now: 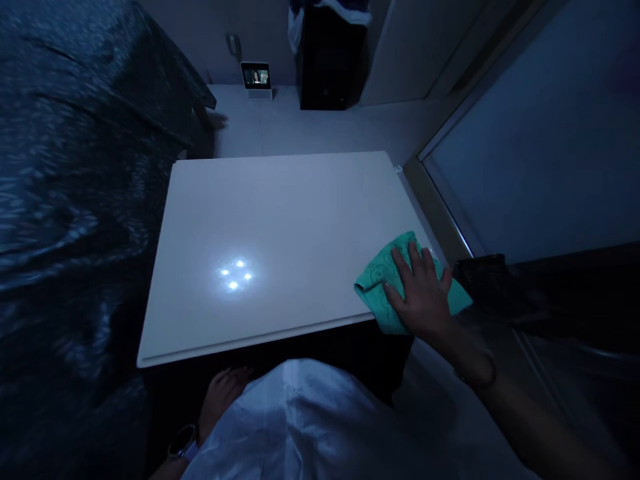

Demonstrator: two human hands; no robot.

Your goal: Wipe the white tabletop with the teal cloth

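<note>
- Two hands in my view, and only the right hand is on anything: its fingers are spread and its palm is flat on a teal cloth, not pinching.
- The cloth is bunched under that hand at the right edge of the white tabletop, with part of it hanging past the edge.
- The cloth has a faint printed pattern, too dim to make out.
- The left hand sits low in shadow by the near edge, partly behind white fabric. I cannot tell whether it is spread or closed.
- A watch is on the left wrist, and its face is unreadable. A dark band circles the right wrist.
- A small screen stands on the floor beyond the table, showing a picture I cannot make out, with no legible writing.
- Dark blurred bedding fills the left side.
</note>
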